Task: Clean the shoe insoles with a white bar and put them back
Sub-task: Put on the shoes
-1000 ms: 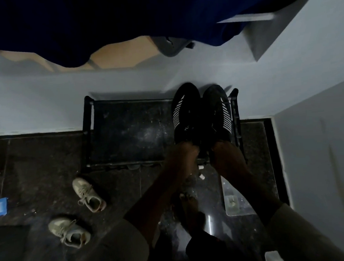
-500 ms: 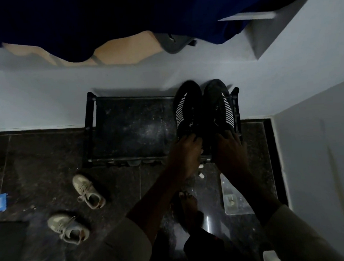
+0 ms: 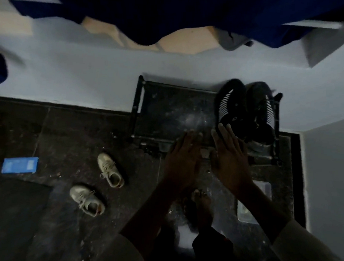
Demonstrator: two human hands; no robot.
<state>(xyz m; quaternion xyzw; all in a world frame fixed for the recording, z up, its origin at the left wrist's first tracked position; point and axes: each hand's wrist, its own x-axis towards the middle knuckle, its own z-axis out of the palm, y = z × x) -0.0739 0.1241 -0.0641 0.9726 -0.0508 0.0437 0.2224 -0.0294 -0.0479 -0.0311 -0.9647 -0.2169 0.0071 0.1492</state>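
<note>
In the head view, a pair of black sneakers (image 3: 230, 106) with white side stripes is seen standing side by side at the right end of a low black shoe rack (image 3: 136, 104), which is set against a pale wall. The inside of the shoes is too dark to be made out.

The left hand (image 3: 184, 158) is held flat over the rack's front edge, fingers straight and empty. The right hand (image 3: 228, 155) is likewise opened flat and holds nothing. Its fingertips lie at the heel of the left-side sneaker, but whether contact is made cannot be told.

On the dark floor, well apart from the rack, two beige sneakers (image 3: 111, 169) are lying, with a blue flat object (image 3: 20, 165) further left. A bare foot (image 3: 200, 205) is seen below the hands, and a clear container (image 3: 244, 213) beside the right forearm. Dark blue cloth (image 3: 199, 10) hangs across the top.
</note>
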